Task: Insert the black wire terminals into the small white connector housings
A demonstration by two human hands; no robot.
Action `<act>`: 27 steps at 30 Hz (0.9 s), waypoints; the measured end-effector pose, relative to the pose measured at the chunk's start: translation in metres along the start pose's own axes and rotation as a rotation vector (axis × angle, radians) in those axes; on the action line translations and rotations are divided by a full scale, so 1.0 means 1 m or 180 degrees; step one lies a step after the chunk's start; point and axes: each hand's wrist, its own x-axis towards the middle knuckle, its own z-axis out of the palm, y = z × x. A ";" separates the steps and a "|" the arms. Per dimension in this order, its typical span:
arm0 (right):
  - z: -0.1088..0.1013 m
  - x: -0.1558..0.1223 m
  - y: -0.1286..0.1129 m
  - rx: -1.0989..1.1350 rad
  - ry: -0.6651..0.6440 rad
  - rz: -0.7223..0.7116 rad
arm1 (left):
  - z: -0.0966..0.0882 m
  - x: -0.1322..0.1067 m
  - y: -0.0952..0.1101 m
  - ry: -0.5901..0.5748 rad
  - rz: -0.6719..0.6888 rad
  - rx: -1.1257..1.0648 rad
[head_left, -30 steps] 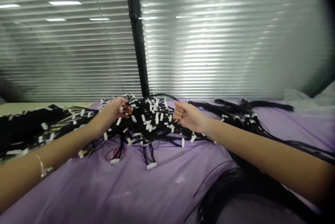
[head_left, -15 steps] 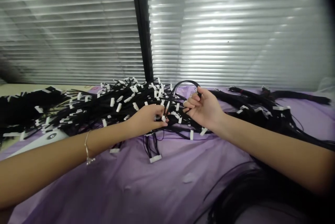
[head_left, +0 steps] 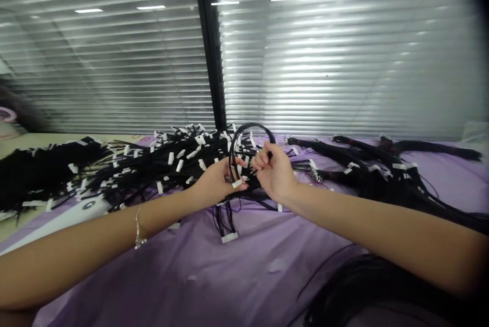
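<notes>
A bundle of thin black wires [head_left: 250,126] arches between my two hands above the purple-covered table. My left hand [head_left: 217,179] pinches the end with a white connector [head_left: 237,183] between thumb and fingers. On the other side, my right hand [head_left: 275,171] has its fingers curled round the wires; the end inside that fist is hidden. Right behind the hands lies a heap of black wire harnesses [head_left: 153,169] with many white connectors. Below my left hand, one harness hangs toward me, ending in a white connector [head_left: 229,238].
Tied bundles of black wire [head_left: 355,156] lie to the right. A large black coil [head_left: 355,291] sits at the near right. Beneath my left forearm is a white object [head_left: 57,222]. Blinds [head_left: 324,52] and a dark post [head_left: 210,47] stand behind the table.
My right hand has moved left, closer to my left hand, and its fingers are more tightly curled. The wire arch is narrower, and the white connector shows more clearly.
</notes>
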 end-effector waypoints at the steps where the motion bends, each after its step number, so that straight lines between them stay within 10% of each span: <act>1: 0.001 0.000 0.002 0.0029 0.0042 0.0062 | 0.001 -0.001 -0.001 0.0017 0.0019 0.0039; 9: -0.004 0.005 0.008 0.0266 0.0396 0.0479 | 0.009 -0.002 -0.008 -0.0116 0.0985 0.1674; 17: 0.018 0.016 -0.048 0.0718 0.0049 0.0001 | 0.014 -0.019 -0.007 -0.0266 0.1480 0.2602; 19: 0.016 0.013 -0.067 0.0611 -0.0147 -0.0137 | -0.014 -0.024 -0.005 -0.0094 0.1472 0.2724; 23: -0.022 0.007 -0.105 -0.0230 -0.0160 -0.0457 | -0.127 -0.036 -0.026 0.1485 0.0306 0.2429; 27: -0.081 0.002 -0.131 -0.1301 0.0199 -0.0478 | -0.227 -0.071 -0.067 0.1729 -0.0710 0.1857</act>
